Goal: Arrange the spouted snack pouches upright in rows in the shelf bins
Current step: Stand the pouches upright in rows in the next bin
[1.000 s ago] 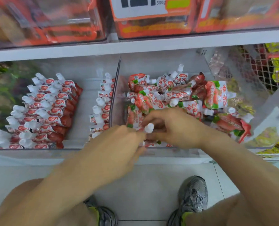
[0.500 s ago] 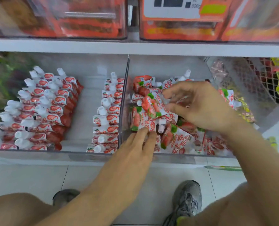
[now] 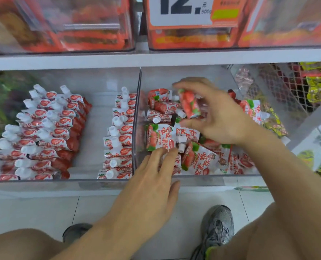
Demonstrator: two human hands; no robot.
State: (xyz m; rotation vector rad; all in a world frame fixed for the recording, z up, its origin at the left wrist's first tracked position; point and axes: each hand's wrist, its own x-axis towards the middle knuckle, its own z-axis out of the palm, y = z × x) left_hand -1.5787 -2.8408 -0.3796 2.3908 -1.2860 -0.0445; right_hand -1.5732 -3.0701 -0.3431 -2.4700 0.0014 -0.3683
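Right hand (image 3: 219, 117) pinching one lifted pouch (image 3: 188, 105) above right bin (image 3: 193, 178) jumble. Left hand (image 3: 152, 186) flat, fingers straight, pressing front-row pouches (image 3: 161, 139). Likely light, soft, slick film; best gripped at stiff spout or top seam, not belly.

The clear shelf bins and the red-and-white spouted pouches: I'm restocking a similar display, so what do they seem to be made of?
The clear shelf bins look like rigid transparent plastic, perhaps acrylic: pouches show through the glossy divider wall. The red-and-white spouted pouches look like flexible printed film, creased and shiny, with hard white plastic caps. The right hand pinches one such pouch.
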